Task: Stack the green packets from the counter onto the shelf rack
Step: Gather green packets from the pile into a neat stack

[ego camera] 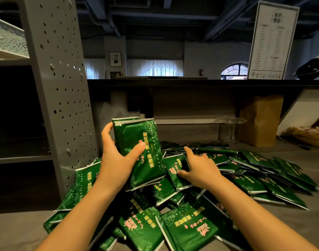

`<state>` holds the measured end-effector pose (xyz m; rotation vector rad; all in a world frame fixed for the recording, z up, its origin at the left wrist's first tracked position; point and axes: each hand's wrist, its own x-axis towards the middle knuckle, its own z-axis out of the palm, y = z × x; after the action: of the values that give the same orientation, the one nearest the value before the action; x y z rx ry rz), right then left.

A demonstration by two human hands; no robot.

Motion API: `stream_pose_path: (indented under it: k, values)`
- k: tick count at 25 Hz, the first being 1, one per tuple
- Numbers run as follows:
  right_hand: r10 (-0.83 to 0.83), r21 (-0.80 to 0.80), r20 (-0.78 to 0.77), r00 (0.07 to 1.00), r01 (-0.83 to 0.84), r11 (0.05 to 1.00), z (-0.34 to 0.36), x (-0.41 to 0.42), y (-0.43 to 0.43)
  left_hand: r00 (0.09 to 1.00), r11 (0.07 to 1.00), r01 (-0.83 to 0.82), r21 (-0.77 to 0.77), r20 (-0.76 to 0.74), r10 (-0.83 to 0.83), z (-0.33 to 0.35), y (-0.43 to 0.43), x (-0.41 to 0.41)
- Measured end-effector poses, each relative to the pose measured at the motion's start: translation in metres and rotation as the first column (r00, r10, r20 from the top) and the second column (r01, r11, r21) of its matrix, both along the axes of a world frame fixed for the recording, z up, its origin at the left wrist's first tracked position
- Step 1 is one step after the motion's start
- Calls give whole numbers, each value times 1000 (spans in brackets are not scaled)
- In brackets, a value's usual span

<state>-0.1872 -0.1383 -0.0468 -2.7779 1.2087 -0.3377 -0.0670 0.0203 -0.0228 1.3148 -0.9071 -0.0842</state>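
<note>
A heap of green packets (191, 227) with pink and yellow print covers the grey counter (299, 225). My left hand (115, 160) grips a small upright bunch of green packets (142, 142) above the heap, thumb across the front and fingers behind. Just to the right, my right hand (198, 169) reaches down onto the heap and pinches one green packet (175, 169) between thumb and fingers. The grey perforated shelf rack (61, 84) stands at the left, its shelves dark inside.
A brown paper bag (260, 120) and clear glasses (227, 129) stand at the back right of the counter. Yellow packaging (307, 134) lies at the far right. A dark raised ledge (191, 82) runs along the back with a white menu stand (272, 40) on it.
</note>
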Motion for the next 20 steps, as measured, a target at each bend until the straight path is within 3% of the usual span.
stream_pose_path:
  k: [2, 8, 10, 12, 15, 17, 20]
  values:
    - [15, 15, 46, 999, -15, 1000, 1, 1, 1, 1000, 1000, 5, 8, 3, -5, 0, 0, 0]
    - [-10, 263, 469, 883, -129, 956, 13, -4, 4, 1000, 1000, -1, 22, -4, 1, -1, -2, 0]
    - [-43, 296, 633, 773, -190, 936, 17, -7, 1, 1000, 1000, 10, -3, -19, -10, -2, -2, 3]
    - [-51, 286, 817, 574, -328, 900, 22, -9, 4, 999, 1000, 16, -26, -32, -17, -2, -2, 6]
    - [-100, 261, 943, 318, -517, 815, 30, -9, 15, 992, 996, 67, -53, -99, -72, -1, -2, 7]
    - [-74, 202, 971, 228, -612, 764, 33, -7, 28, 975, 991, 111, -77, -186, -124, 1, -1, 8]
    - [74, 91, 975, 211, -677, 730, 29, 2, 51, 948, 985, 136, -108, -273, -161, 1, -2, 7]
